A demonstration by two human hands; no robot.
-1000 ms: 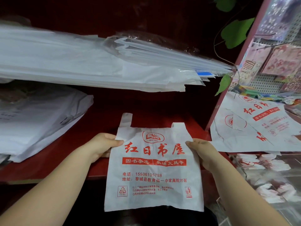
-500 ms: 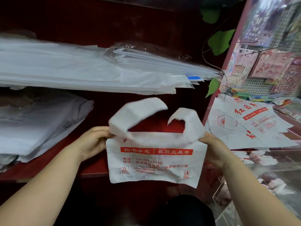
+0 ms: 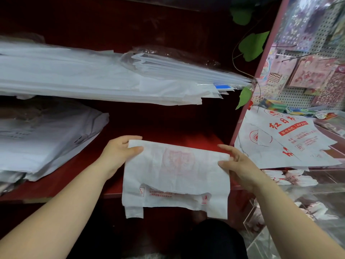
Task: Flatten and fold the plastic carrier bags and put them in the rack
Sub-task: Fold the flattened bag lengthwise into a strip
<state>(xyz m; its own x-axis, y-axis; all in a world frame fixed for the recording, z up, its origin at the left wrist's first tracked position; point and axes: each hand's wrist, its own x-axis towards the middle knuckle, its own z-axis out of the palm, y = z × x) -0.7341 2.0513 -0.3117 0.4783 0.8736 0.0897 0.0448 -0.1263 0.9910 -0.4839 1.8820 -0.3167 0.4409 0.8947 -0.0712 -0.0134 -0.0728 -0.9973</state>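
Left grip (image 3: 119,155) and right grip (image 3: 242,169) each pinch a top corner of the bag (image 3: 175,174), thumbs in front, holding it with 1 fold just above the red shelf's (image 3: 186,137) front edge. Its 2 handles (image 3: 134,212) hang below the lower edge. We should pull the fold line taut, square the side edges, press out air, then fold again.

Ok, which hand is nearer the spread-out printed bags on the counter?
Right. The right hand pinches the folded bag at its right edge, beside the printed bags; the left hand holds the opposite edge, farther away.
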